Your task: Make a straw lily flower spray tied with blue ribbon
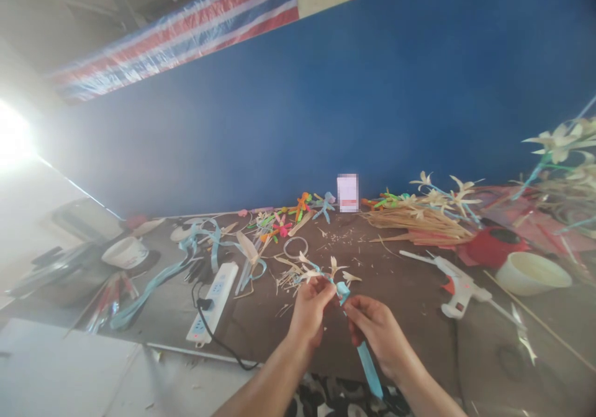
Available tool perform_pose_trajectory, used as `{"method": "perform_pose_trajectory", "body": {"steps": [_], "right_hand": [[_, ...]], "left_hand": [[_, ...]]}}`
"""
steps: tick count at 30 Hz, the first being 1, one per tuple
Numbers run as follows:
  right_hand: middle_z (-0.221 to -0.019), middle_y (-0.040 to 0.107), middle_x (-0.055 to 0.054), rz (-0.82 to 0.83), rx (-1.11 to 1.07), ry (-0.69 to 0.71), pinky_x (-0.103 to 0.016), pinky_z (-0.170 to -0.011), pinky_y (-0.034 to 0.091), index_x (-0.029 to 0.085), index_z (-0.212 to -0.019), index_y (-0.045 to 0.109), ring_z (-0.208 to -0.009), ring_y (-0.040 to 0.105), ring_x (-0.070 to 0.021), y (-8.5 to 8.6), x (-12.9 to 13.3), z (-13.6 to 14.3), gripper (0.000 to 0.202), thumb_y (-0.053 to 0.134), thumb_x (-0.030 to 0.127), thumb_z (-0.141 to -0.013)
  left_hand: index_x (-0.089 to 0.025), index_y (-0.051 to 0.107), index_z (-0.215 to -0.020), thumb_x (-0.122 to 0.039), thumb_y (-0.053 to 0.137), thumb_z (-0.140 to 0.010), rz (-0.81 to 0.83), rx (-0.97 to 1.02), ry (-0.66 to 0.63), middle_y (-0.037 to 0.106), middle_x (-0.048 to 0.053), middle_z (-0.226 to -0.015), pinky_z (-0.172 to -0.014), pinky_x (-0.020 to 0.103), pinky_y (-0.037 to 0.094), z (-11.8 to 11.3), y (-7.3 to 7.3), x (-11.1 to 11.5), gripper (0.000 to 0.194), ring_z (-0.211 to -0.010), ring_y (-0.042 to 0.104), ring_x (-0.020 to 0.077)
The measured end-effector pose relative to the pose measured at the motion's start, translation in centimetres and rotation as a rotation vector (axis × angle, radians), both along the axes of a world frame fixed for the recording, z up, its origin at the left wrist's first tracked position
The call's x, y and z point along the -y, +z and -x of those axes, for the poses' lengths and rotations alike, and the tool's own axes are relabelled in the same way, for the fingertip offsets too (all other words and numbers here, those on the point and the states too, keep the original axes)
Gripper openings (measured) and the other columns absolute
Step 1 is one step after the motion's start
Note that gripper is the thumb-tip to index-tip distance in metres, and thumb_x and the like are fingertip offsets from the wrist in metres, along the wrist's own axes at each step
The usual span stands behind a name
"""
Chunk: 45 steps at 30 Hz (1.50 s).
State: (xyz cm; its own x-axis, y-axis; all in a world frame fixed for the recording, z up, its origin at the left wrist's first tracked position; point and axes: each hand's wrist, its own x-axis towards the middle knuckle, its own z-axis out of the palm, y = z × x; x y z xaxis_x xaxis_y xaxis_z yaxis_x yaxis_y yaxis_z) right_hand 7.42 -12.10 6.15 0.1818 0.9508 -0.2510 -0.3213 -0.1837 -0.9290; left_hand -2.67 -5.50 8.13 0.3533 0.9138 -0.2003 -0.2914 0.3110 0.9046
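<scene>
Left hand pinches the spray; right hand pinches the ribbon. Both are likely light, the ribbon limp; hold below the blooms (probably fragile).

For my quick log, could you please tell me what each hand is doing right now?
Left hand: closed, holding the pale-flowered stem.
Right hand: closed, holding the light-blue ribbon.

Crowded brown table

A power strip lies left of the middle, blue ribbon trailing beside it and a white cup farther left. At the back sit fuzzy flowers and straw. Near the centre lie a ring and dry scraps; to the right, a glue gun, scissors and a pale bowl.
</scene>
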Motion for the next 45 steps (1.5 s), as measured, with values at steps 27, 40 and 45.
{"method": "perform_pose_trajectory", "body": {"steps": [27, 40, 45], "right_hand": [[-0.047, 0.035, 0.01, 0.024, -0.93, 0.227, -0.013, -0.035, 0.025, 0.012, -0.077, 0.055, -0.033, 0.026, 0.001, -1.1, -0.4, -0.2, 0.011, 0.054, 0.023, -0.076], [-0.046, 0.054, 0.004, 0.02, -0.183, -0.097, -0.02, -0.04, 0.038, 0.016, -0.067, 0.056, -0.038, 0.047, -0.0089, -0.2, -1.2, 0.6, 0.03, 0.065, 0.043, -0.059], [-0.046, 0.051, 0.004, -0.023, -0.266, -0.123, -0.018, -0.038, 0.033, 0.015, -0.062, 0.054, -0.038, 0.042, -0.0063, -1.0, -1.4, 0.7, 0.028, 0.064, 0.041, -0.063]], "left_hand": [[-0.015, 0.054, -0.082, -0.011, 0.063, -0.063, 0.133, 0.167, -0.097, 0.051, -0.003, -0.06, -0.057, 0.021, 0.04, 0.6, -0.5, -0.4, 0.022, -0.053, 0.049, 0.0069], [-0.012, 0.058, -0.069, -0.019, 0.069, -0.052, -0.052, -0.111, 0.103, 0.06, 0.002, -0.063, -0.059, 0.023, 0.041, 0.1, -0.9, -0.2, 0.021, -0.058, 0.055, 0.0126], [-0.012, 0.06, -0.073, -0.019, 0.068, -0.055, -0.081, -0.099, 0.073, 0.061, 0.002, -0.065, -0.062, 0.023, 0.042, -0.1, -0.7, 0.0, 0.021, -0.06, 0.056, 0.0129]]}}
